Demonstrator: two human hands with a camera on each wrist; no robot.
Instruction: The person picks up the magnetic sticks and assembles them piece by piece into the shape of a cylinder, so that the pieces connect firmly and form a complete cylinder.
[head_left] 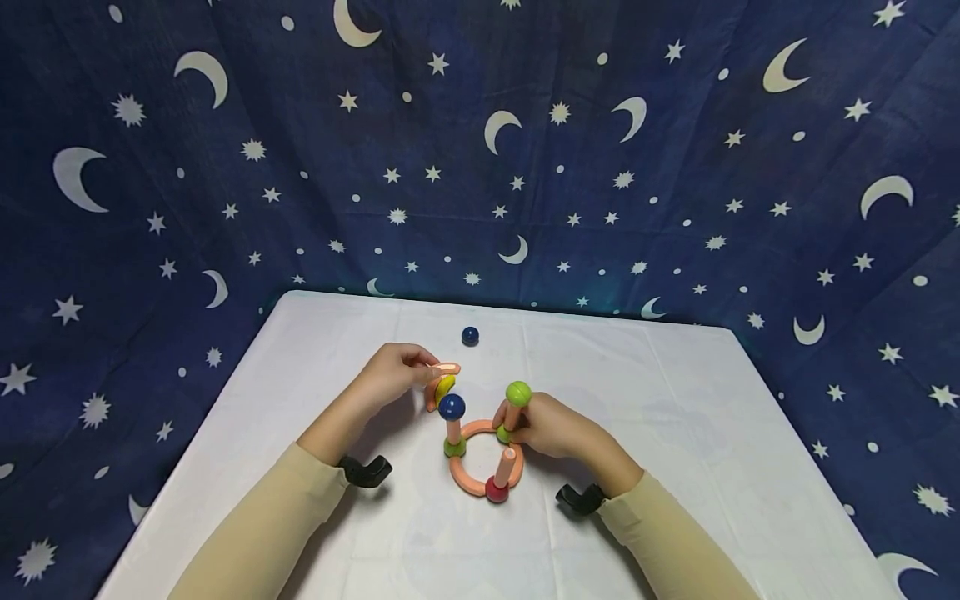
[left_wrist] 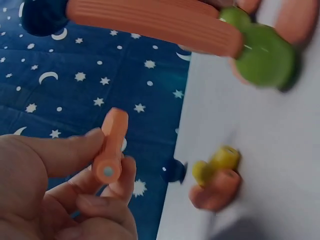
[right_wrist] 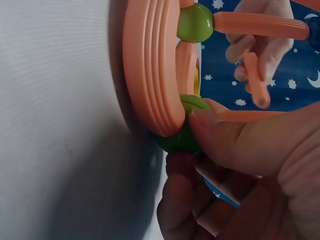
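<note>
My left hand (head_left: 392, 375) pinches a short curved orange piece (left_wrist: 116, 132) between thumb and fingers, raised above the table. My right hand (head_left: 558, 427) pinches a green ball connector (right_wrist: 181, 135) low on a ring of curved orange pieces (head_left: 467, 478). From that connector rises an orange stick topped by a green ball (head_left: 518, 393). On the ring's left, another green connector (head_left: 454, 447) bears an upright stick with a dark blue ball (head_left: 452, 407) on top. At the front, a red connector (head_left: 497, 490) carries a bare-topped orange stick (head_left: 506, 467).
Beneath the left hand lie yellow pieces (left_wrist: 226, 158) and another orange piece (left_wrist: 218, 191). A loose dark blue ball (head_left: 470, 336) sits farther back on the white-covered table (head_left: 637, 375). Behind hangs a navy cloth (head_left: 450, 100) with moons and stars. Each wrist wears a black mount (head_left: 366, 472).
</note>
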